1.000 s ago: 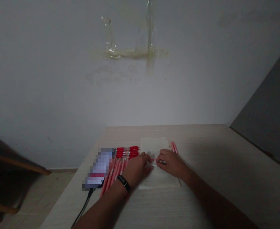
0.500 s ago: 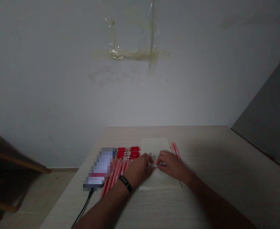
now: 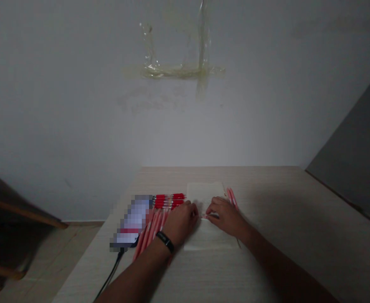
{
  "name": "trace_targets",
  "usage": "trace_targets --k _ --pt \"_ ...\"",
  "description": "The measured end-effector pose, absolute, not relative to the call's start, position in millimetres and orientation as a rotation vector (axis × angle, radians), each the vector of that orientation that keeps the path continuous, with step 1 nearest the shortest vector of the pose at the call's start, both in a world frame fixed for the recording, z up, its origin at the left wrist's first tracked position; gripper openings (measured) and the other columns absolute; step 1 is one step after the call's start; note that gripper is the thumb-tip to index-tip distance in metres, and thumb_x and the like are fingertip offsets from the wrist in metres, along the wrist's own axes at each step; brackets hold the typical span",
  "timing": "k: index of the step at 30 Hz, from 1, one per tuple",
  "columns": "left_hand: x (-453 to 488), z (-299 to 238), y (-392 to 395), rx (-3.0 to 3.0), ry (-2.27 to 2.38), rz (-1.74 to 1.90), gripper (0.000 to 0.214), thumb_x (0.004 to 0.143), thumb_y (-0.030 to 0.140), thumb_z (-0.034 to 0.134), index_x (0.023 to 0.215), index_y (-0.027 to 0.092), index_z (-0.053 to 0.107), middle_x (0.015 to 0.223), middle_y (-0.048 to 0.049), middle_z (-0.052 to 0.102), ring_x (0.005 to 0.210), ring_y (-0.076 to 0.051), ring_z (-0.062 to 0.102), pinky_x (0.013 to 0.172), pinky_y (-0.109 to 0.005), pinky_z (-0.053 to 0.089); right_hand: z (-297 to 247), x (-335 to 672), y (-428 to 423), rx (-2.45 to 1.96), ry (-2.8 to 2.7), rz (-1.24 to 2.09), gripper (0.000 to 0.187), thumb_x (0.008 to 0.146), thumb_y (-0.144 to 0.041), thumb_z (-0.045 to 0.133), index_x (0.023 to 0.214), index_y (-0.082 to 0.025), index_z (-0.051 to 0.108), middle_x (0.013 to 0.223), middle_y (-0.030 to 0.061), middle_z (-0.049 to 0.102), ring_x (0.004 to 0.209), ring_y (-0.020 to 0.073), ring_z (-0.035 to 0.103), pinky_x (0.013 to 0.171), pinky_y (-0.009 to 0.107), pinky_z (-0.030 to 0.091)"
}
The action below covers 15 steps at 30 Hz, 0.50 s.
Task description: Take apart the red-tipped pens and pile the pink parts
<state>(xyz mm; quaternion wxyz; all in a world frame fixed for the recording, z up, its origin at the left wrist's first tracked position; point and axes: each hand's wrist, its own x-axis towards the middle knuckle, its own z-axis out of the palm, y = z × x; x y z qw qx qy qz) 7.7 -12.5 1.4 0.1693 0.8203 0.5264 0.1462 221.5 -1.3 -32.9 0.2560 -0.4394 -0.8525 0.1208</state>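
Both hands are over a white sheet of paper on the table. My left hand, with a black band on its wrist, has its fingers closed at the left end of a thin, pale pinkish piece. The other end of that piece is pinched by my right hand. Its exact kind is too small to make out. Left of my left hand lie several pink pens side by side, partly hidden by the forearm. Above them is a row of red pens.
A phone-like device with a blurred screen lies at the table's left, a black cable running from it. More pink sticks lie right of the paper. Behind the table stands a wall; a dark chair is at left.
My left hand has shifted slightly left, so the gap between the hands is wider and more of the pale piece shows. My right hand has barely moved.
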Motion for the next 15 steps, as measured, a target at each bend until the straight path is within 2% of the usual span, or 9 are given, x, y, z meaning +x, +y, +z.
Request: trace_targets --k 4,15 --pt "8.7 1.3 -12.8 2.342 1.509 0.398 0.014 0.087 0.018 0.054 0.089 0.020 0.068 0.093 -0.0077 0.068 0.082 -0.018 0.064 0.068 -0.025 0.041 -33.3 220.6 -1.1 -1.225 -2.306 0.284 0.006 0.084 -0.016 0.070 0.088 -0.021 0.069 0.089 0.0033 0.063 0.093 0.0204 0.058 0.084 0.033 0.043" --pt "7.8 -4.7 -10.9 2.373 1.513 0.368 0.014 0.088 0.020 0.053 0.089 0.020 0.067 0.092 -0.0062 0.067 0.081 -0.016 0.063 0.068 -0.024 0.040 -32.9 216.7 -1.1 -1.261 -2.370 0.281 0.003 0.086 -0.017 0.068 0.084 -0.019 0.068 0.089 0.0030 0.061 0.093 0.0197 0.057 0.084 0.032 0.042"
